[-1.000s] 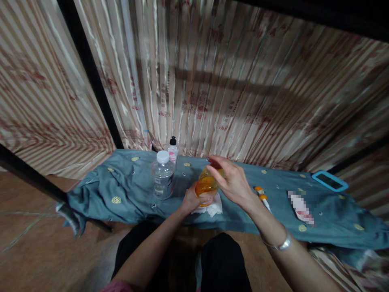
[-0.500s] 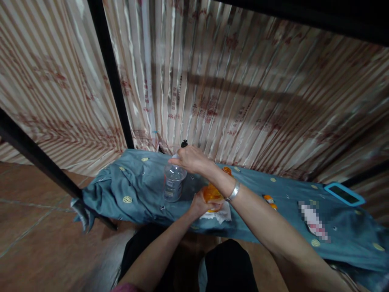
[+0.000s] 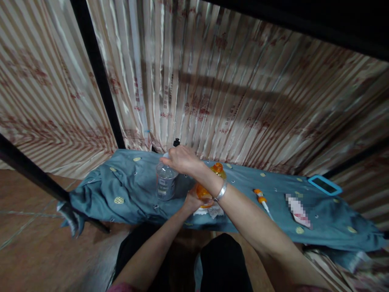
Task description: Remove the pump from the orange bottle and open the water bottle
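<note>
My right hand (image 3: pixel 180 159) reaches across to the left and closes over the top of a clear plastic bottle (image 3: pixel 165 182) that stands upright on the blue cloth (image 3: pixel 127 182); its white cap is hidden under my fingers. My left hand (image 3: pixel 191 201) grips the lower part of an orange bottle (image 3: pixel 212 178), which rests on a white tissue (image 3: pixel 209 211) and is partly hidden behind my right forearm. A silver bracelet (image 3: pixel 221 190) circles my right wrist.
A small bottle with a black cap (image 3: pixel 176 142) stands behind the clear one. To the right on the cloth lie an orange-and-white tube (image 3: pixel 261 200), a flat packet (image 3: pixel 298 210) and a teal-framed phone (image 3: pixel 325 185). Striped curtains (image 3: pixel 212 89) hang behind, with a black post (image 3: pixel 97 77) at left.
My right hand left the orange bottle's top and moved left across my other arm onto the clear bottle's cap. My left hand stayed on the orange bottle.
</note>
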### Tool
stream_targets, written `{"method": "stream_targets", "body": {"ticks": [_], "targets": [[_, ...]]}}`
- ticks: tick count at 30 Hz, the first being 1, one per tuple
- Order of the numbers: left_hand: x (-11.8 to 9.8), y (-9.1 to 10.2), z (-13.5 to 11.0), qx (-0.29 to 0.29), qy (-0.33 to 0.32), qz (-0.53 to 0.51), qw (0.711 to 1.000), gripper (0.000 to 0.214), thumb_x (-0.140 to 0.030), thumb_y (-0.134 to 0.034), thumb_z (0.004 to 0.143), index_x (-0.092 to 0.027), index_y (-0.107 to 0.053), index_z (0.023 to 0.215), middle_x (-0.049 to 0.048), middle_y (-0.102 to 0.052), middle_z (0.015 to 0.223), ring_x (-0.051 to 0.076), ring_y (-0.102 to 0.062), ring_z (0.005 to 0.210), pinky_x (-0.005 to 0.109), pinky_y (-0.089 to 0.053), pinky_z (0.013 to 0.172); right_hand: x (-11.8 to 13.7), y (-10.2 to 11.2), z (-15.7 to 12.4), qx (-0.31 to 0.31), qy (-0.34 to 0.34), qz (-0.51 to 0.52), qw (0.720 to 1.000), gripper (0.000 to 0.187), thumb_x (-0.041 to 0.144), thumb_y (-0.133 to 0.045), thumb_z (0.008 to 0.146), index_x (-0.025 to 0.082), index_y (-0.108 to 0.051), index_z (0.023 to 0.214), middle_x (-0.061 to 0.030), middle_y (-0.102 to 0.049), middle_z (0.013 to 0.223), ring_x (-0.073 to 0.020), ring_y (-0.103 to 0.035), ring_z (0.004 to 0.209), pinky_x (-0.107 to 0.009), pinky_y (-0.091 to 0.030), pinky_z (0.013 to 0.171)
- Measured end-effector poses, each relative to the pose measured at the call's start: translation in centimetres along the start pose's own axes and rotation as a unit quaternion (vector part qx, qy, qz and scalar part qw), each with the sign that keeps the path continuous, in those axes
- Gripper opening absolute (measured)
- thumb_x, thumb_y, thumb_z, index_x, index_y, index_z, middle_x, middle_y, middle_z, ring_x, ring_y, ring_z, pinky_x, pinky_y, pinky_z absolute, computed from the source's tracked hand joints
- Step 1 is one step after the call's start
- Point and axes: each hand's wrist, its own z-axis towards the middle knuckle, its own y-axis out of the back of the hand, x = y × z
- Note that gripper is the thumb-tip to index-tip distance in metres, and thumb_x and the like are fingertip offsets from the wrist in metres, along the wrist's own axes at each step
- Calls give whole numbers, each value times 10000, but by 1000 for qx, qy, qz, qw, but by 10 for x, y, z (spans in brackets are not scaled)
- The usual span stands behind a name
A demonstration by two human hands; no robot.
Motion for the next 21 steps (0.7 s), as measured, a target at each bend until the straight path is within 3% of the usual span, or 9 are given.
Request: {"method": "stream_targets", "body": {"ticks": [6,9,11,13,15,16,18,21], "targets": [[-14,18,-22,-64,22,17,998,686,-197,-834,508,-160,-560,1136,94,-656,1124,276,-608,1070,427,-480,950,2,12,3,22,-14,17,1000,457,472,-496,884,71,-662,1026,-180,-721,986,-317,-670,969,-440,-539,780],[-21,45,-54,-87,15,2,996,428,-239,-784,600,-167,-623,990,73,-661,1051,237,-615,1036,390,-500,924,3,11,5,24,-28,28,999,452,480,-525,862,81,-671,1014,-170,-726,978,-306,-674,966,-444,-547,777],[-28,71,-75,-90,16,8,996,206,-304,-700,711,-163,-636,848,48,-659,890,198,-651,868,358,-546,820,4,9,7,20,-32,34,999,435,470,-533,858,86,-675,1006,-162,-730,976,-287,-677,963,-438,-549,787],[-38,97,-87,-167,-21,54,984,206,-350,-663,755,-171,-630,852,46,-639,896,196,-646,867,356,-549,811,5,7,7,17,-33,37,999,419,456,-529,862,88,-675,997,-160,-729,985,-276,-676,971,-434,-550,793],[-49,119,-83,-272,-75,112,953,390,-369,-701,728,-194,-586,1057,81,-593,1140,240,-582,1093,394,-510,920,6,5,7,15,-33,35,999,411,448,-521,869,87,-672,993,-159,-728,992,-268,-676,972,-431,-551,798],[-53,126,-76,-317,-97,146,932,590,-375,-750,674,-200,-520,1188,106,-529,1277,271,-496,1225,432,-449,1006,6,5,7,15,-33,33,999,411,448,-517,872,86,-670,991,-159,-728,994,-263,-676,973,-429,-549,805],[-61,132,-52,-323,-97,184,923,900,-379,-823,568,-193,-387,1333,146,-422,1409,316,-366,1343,486,-343,1095,7,4,6,14,-33,29,999,416,451,-511,877,83,-667,991,-161,-728,993,-257,-676,972,-424,-547,813],[-66,129,-14,-293,-78,167,938,980,-331,-850,505,-194,-358,1341,141,-470,1376,305,-446,1292,448,-369,1082,6,4,5,18,-34,24,999,431,458,-491,886,79,-661,1000,-163,-727,994,-252,-676,978,-420,-547,817]]}}
